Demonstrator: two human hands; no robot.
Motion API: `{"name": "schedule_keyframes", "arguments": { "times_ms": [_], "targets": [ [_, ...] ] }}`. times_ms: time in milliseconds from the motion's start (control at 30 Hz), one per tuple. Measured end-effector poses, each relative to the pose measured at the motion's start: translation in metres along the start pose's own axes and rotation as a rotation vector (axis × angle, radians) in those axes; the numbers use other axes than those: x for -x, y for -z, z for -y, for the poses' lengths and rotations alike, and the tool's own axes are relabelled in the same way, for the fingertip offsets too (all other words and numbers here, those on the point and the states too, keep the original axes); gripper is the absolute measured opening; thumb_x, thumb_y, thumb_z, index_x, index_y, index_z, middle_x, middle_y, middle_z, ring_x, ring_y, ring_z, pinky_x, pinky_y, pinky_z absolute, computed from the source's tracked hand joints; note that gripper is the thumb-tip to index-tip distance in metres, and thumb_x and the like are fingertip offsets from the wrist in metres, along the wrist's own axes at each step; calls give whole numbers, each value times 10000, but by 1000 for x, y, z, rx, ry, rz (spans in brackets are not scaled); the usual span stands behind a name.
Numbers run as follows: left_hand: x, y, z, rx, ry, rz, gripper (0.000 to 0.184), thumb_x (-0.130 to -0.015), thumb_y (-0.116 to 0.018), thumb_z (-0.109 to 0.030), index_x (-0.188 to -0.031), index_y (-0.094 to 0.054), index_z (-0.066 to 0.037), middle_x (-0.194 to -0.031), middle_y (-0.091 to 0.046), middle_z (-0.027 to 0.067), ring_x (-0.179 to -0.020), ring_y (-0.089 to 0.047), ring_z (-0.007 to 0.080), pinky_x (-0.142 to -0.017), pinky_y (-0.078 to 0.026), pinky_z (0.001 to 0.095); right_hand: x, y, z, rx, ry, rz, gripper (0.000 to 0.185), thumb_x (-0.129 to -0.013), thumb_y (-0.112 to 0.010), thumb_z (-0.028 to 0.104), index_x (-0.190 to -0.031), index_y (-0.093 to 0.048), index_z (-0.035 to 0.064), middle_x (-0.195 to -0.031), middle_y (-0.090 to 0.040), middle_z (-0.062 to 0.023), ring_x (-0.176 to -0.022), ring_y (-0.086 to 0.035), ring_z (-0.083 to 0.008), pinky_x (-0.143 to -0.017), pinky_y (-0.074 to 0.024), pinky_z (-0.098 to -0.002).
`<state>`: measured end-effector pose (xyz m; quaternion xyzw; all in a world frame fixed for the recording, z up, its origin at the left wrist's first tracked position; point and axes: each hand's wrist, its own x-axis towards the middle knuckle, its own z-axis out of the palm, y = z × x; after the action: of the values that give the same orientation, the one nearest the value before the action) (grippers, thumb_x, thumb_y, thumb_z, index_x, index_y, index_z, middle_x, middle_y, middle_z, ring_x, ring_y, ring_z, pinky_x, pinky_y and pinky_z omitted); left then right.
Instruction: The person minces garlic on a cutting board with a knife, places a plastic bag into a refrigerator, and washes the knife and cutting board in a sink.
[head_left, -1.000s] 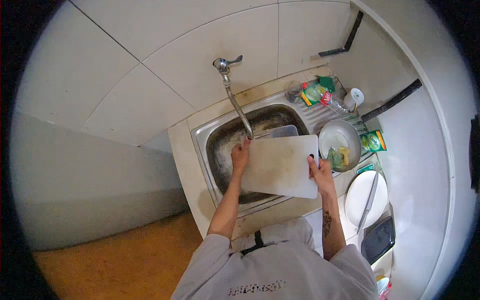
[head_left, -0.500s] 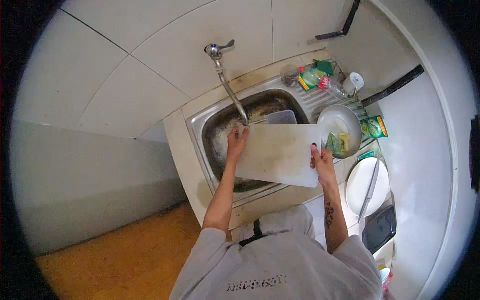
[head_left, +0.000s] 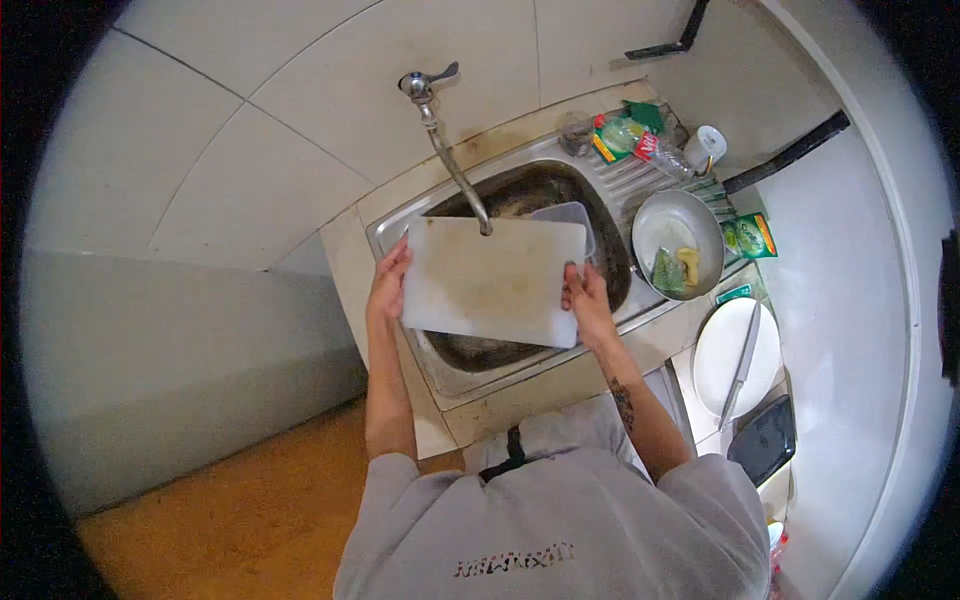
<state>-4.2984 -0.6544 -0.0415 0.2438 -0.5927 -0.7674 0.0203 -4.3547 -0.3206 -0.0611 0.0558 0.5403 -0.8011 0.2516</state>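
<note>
A white cutting board (head_left: 492,282) with brownish stains is held out flat over the sink (head_left: 462,378). My left hand (head_left: 390,282) grips its left edge, and my right hand (head_left: 587,300) is closed on the right edge with the thumb on top. The spout of the faucet (head_left: 462,180) ends just above the board's far edge; I cannot make out any running water. Partly behind the board, a clear plastic container (head_left: 570,214) lies in the sink.
Right of the sink sits a pan (head_left: 655,222) holding a green sponge (head_left: 668,272) and a yellowish piece (head_left: 689,262). A plastic bottle (head_left: 660,152), a white cup (head_left: 708,143) and a green packet (head_left: 752,236) stand behind. A knife (head_left: 742,370) rests across a white plate (head_left: 712,350), near a black tray (head_left: 764,440).
Both hands have carried the cutting board to the left, so it now lies more over the sink's middle and under the spout. More of the pan shows.
</note>
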Motion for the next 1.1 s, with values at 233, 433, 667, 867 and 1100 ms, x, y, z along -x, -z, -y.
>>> {"name": "schedule_keyframes", "arguments": {
  "times_ms": [233,433,667,867,1100],
  "targets": [
    [19,65,-11,-166,-12,-204,485,-977,-514,-137,-1440,-376,-95,-1200,-616,68,-1018,-596,137,-873,-495,281,-37,-56,-36,191,-17,71,307,-994,-480,360,-1024,-560,65,-850,-571,-3,-710,-500,-88,-584,-419,-280],
    [34,77,-31,-229,-109,-394,467,-963,-559,-173,-1401,-436,-67,-1166,-633,87,-980,-602,133,-841,-493,273,-72,-80,-72,-54,14,196,270,-996,-491,339,-1036,-581,88,-755,-543,48,-611,-466,-49,-544,-393,-247],
    [42,68,-44,-279,-252,-447,497,-951,-587,-205,-1379,-440,1,-1149,-637,91,-946,-592,124,-850,-478,268,-113,-90,-65,-10,-108,116,494,-984,-433,480,-819,-612,50,-639,-554,1,-519,-520,-96,-476,-417,-270],
    [42,51,-55,-294,-248,-452,473,-957,-577,-192,-1364,-454,15,-1105,-650,85,-906,-590,111,-825,-473,256,-119,-81,-63,166,-144,150,660,-941,-376,618,-621,-529,61,-472,-424,-12,-425,-499,-139,-442,-429,-270],
    [41,53,-56,-336,-247,-492,330,-966,-565,-226,-1167,-600,33,-953,-658,30,-818,-550,72,-728,-453,229,-126,-70,-101,131,3,183,474,-951,-460,521,-860,-571,68,-689,-532,10,-612,-508,-107,-554,-407,-271]
  ]
}}
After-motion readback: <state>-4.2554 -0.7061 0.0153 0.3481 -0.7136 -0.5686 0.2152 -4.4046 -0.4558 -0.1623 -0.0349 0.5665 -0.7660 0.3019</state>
